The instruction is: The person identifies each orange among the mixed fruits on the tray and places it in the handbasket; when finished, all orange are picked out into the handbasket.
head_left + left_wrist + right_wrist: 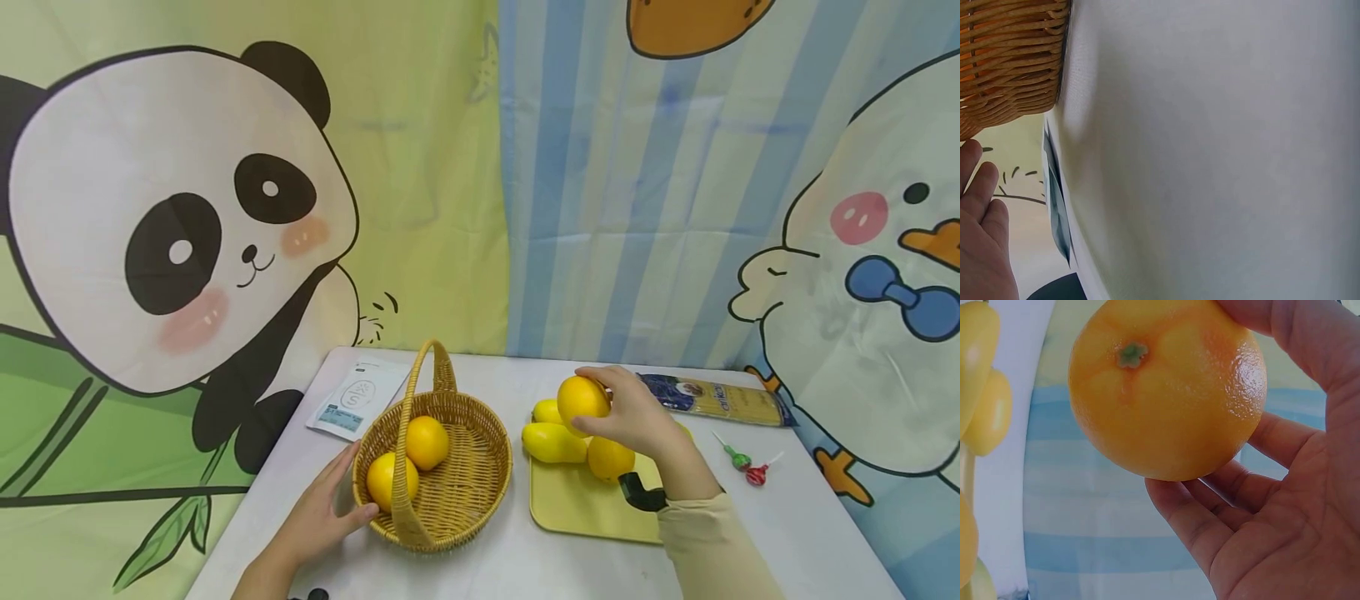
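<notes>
At the white table (585,575), your right hand (626,408) grips a glossy, round orange fruit (582,403) above the yellow rectangular tray (570,510); your left hand (318,504), fingers relaxed, touches the tan wicker basket (498,467). Expect firm, slightly slick fruit: cup its widest part.

Right hand (633,415) curled — left hand (324,507) seemingly relaxed.

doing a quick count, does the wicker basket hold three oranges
No, only two oranges lie in the wicker basket, while the right hand holds another orange outside it.
</notes>
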Demonstrator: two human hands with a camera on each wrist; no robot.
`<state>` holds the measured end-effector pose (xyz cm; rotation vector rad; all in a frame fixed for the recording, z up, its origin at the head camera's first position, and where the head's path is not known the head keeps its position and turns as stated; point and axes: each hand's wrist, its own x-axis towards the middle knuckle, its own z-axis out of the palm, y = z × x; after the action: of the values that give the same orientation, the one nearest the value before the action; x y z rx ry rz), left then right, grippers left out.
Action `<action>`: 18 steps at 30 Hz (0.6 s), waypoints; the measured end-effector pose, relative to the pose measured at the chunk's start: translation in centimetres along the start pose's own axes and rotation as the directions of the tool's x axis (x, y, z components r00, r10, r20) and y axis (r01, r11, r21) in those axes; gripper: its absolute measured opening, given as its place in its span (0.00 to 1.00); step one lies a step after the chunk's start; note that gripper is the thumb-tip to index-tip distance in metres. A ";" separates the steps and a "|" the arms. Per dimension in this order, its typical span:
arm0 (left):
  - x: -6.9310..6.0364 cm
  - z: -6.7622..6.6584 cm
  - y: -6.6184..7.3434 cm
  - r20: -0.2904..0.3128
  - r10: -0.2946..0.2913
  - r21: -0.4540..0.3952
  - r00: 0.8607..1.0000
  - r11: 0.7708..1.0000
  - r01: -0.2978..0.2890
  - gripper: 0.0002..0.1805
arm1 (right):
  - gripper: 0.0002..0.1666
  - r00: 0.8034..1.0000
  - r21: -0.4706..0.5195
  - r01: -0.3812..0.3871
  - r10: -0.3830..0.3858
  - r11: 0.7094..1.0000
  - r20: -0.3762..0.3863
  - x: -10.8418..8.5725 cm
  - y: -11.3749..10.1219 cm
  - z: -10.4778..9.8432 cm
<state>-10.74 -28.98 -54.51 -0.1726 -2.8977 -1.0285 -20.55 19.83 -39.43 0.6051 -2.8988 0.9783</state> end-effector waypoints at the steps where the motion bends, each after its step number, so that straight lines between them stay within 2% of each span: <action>1: 0.0 0.0 -0.1 -0.001 0.000 -0.002 1.000 1.000 0.000 0.57 | 0.44 1.000 0.002 0.003 -0.003 1.000 0.002 0.1 -0.1 0.0; 14: 0.1 0.3 -0.4 0.003 -0.027 -0.011 1.000 1.000 0.027 0.57 | 0.45 0.998 0.057 0.047 -0.049 0.997 0.044 1.3 -1.9 1.4; 18: 0.1 0.2 -0.2 -0.003 -0.007 -0.007 1.000 1.000 0.007 0.57 | 0.45 0.997 0.074 0.056 -0.060 0.996 0.051 1.6 -2.6 1.7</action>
<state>-10.90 -29.03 -54.80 -0.1616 -2.8947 -1.0396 -20.91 16.41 -39.08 0.7253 -2.8839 1.0802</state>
